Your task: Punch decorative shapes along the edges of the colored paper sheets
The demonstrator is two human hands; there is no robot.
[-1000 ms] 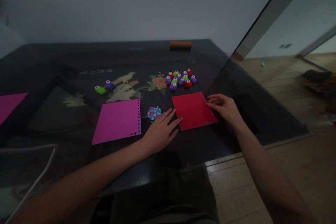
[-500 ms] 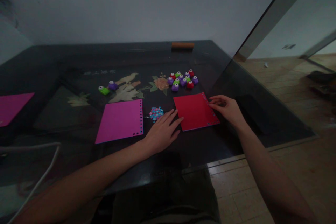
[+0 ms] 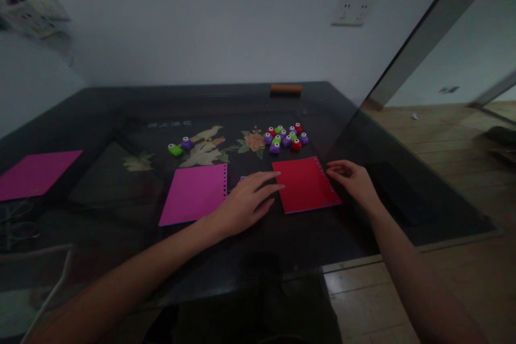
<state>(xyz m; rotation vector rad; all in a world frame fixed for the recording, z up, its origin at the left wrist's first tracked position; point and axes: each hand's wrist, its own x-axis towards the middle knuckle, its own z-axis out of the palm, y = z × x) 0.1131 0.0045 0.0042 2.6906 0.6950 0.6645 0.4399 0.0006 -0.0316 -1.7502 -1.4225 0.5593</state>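
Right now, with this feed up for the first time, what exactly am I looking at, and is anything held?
There is no machine here: a person works with two bare hands, and the one picture comes from a camera on their head, looking forward and down. The left hand lies flat, its fingers reaching the left edge of the red sheet. The right hand rests at that sheet's right edge, by its row of punched holes. Neither lifts anything. On the dark glass table also lie a pink sheet, another pink sheet far left, a cluster of small coloured punches and two punches apart.
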